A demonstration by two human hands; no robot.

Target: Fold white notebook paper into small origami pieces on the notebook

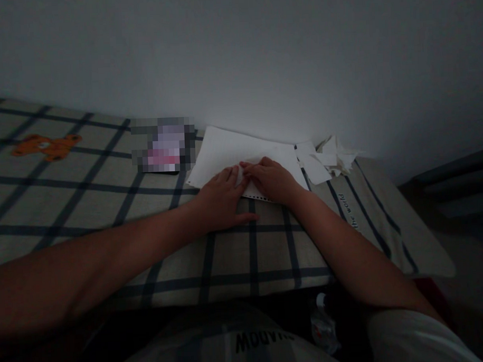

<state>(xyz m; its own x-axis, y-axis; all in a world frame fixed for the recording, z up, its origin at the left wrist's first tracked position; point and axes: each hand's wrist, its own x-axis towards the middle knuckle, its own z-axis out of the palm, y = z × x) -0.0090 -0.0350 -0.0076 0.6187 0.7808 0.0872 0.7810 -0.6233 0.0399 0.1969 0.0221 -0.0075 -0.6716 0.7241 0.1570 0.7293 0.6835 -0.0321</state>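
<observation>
Pressing flat and open on the checked bed [107,207], the left hand [222,197] and right hand [273,180] meet fingertip to fingertip on a white sheet of paper [228,152], with crumpled scraps [335,156] beyond by the wall [261,59].

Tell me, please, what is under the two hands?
Under the left hand and right hand lies a white paper sheet on the checked cloth. The part of the sheet below the palms is covered and cannot be seen.

Checked bed cover [87,207] with orange bear print [46,146], white paper sheet [232,152], torn paper scraps [331,159], blurred object [163,145]
</observation>
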